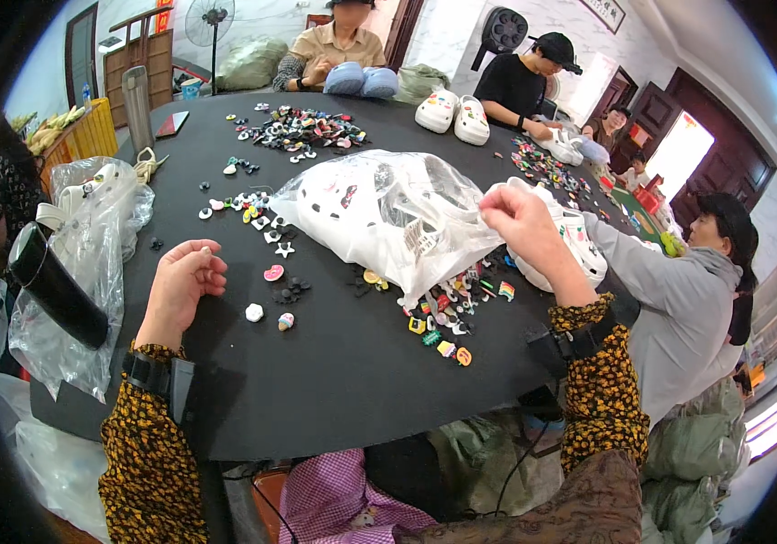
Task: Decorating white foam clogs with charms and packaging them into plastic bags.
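Observation:
A clear plastic bag (450, 220) lies over the middle of the black table, with white clog shoes (327, 210) inside it. My right hand (526, 227) pinches the bag's right edge. To the left, above the table, my left hand (187, 286) is curled with its fingers closed; whether anything is in them is hidden. Near it lie a pink charm (273, 272), a white flower-shaped charm (253, 313) and a cupcake-shaped charm (286, 321). Beyond my right wrist stand decorated white clogs (581, 247), partly hidden by the hand. Colourful shoe charms (447, 308) are heaped beside the bag.
More charms (302, 127) are piled at the far side. White clogs (454, 116) stand at the back. A black cylinder (58, 286) and plastic-wrapped shoes (89, 204) are at the left edge. Several people sit around the table; one grey-sleeved arm (642, 258) reaches in from the right.

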Demonstrator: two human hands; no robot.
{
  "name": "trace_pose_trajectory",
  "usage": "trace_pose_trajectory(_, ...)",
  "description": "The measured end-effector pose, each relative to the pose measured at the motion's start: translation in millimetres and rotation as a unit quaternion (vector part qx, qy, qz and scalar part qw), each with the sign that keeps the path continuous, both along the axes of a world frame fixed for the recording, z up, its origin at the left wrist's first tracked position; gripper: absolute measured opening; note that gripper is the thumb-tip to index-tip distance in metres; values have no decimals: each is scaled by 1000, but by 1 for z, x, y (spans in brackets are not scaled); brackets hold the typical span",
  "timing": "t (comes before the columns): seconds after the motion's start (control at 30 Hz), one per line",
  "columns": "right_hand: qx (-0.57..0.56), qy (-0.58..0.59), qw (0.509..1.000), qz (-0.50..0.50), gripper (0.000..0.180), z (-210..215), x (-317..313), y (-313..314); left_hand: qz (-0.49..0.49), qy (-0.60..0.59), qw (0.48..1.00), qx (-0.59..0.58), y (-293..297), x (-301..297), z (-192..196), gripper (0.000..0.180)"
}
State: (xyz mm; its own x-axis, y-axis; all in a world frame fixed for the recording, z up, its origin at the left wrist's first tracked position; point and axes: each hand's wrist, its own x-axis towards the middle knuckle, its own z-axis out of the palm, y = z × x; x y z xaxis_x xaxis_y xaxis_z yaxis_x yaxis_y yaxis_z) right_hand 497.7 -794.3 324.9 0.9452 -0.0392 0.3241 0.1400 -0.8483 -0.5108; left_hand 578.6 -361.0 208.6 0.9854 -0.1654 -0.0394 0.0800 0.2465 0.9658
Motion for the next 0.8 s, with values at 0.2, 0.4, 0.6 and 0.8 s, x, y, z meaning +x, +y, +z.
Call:
trace_pose_trajectory(0.2,54,-4,998,16,12,-26,-26,-6,6,3,1000,8,-2,4,-1,16)
trace_pose_trajectory(0.4,-180,-220,943,173,31,-34,-41,50,-4,7,1000,6,-4,6,-6,16)
trace_pose_trajectory(0.6,-281,-239,909,195,37,-36,-43,79,-12,-3,1000,-4,-3,2,0,17)
trace_pose_trajectory(0.8,-228,-298,905,202,31,-44,-45,75,-22,-14,1000,0,-5,1,1,17)
